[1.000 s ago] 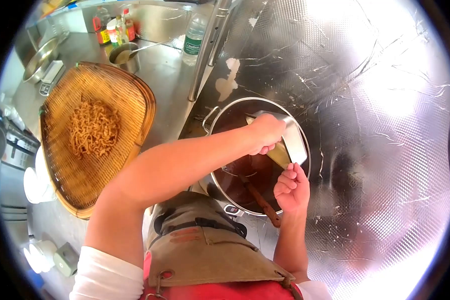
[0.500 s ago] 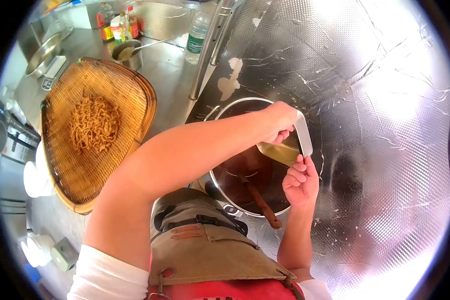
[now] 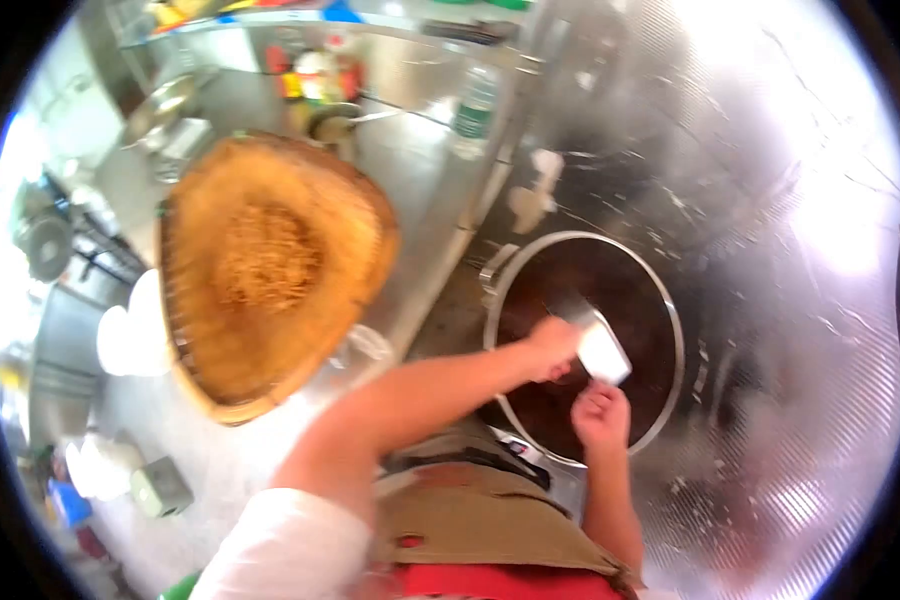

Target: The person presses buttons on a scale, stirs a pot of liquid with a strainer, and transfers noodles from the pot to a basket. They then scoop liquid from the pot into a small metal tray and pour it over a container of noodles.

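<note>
My left hand (image 3: 554,349) and my right hand (image 3: 601,413) are both closed on the rim of a shiny metal pan (image 3: 604,354). The left hand grips its left side, the right hand its near edge. Tilted, the pan is over the large round pot (image 3: 676,345), whose inside looks dark reddish brown. Motion blur hides what the pan contains, if anything.
A bamboo basket (image 3: 210,350) with a heap of brown, noodle-like strips (image 3: 268,258) stands on the steel counter to the left. Behind it are a small metal pot (image 3: 335,122), sauce bottles (image 3: 315,75) and a plastic water bottle (image 3: 475,112). A clear container (image 3: 368,345) sits beside the basket.
The view has shifted, so the counter and pot appear further right. My hands and the pan are lower over the pot's middle. The wooden handle seen in the pot earlier no longer shows.
</note>
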